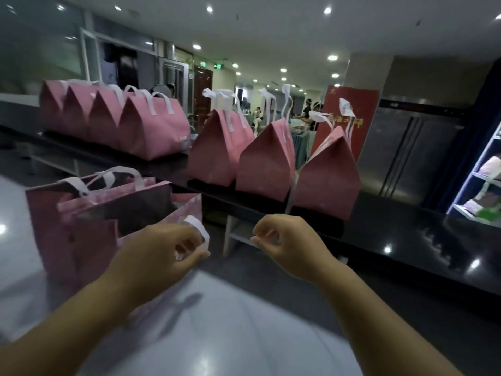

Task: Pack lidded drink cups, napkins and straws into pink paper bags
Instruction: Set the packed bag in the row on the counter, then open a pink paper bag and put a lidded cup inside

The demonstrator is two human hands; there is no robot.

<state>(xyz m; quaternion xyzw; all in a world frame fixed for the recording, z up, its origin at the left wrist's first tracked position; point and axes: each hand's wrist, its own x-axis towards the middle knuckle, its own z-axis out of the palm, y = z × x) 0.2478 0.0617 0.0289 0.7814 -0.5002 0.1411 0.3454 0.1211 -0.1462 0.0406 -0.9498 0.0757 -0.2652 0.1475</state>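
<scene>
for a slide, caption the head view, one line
Left hand grips the white handle of an open pink paper bag; closed pink bags line a black counter

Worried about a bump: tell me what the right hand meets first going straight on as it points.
Probably the open pink bag, whose white handle the left hand grips; the right hand points left toward it, though depth is unclear.

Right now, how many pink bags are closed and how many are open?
Closed pink bags, left row: 4
Closed pink bags, right group: 3
Open pink bags, near, blurred: 2
Total: 9
</scene>
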